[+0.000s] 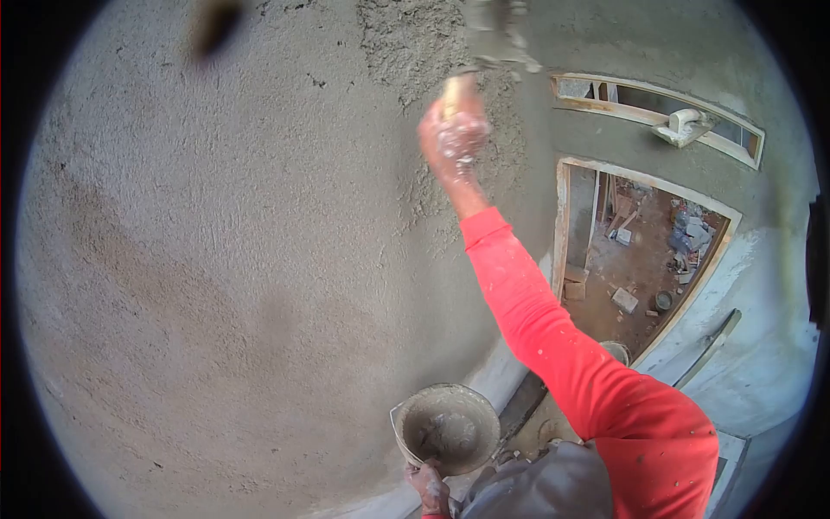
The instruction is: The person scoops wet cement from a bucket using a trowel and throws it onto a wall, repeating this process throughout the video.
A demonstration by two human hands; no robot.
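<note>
My right hand, blurred by motion and spotted with mortar, is raised at the wall. Its fingers wrap the pale handle of a trowel, whose smeared blade is against the upper wall. Rough, fresh mortar lies there next to smoother grey plaster. Low in the view, my left hand grips the near rim of a bucket. Wet mortar coats the inside of this bucket, with some at its bottom.
A plastering float rests on the ledge of a narrow window frame. Below is a doorway frame, with rubble and a block on the floor beyond. A long straight strip leans against the right wall.
</note>
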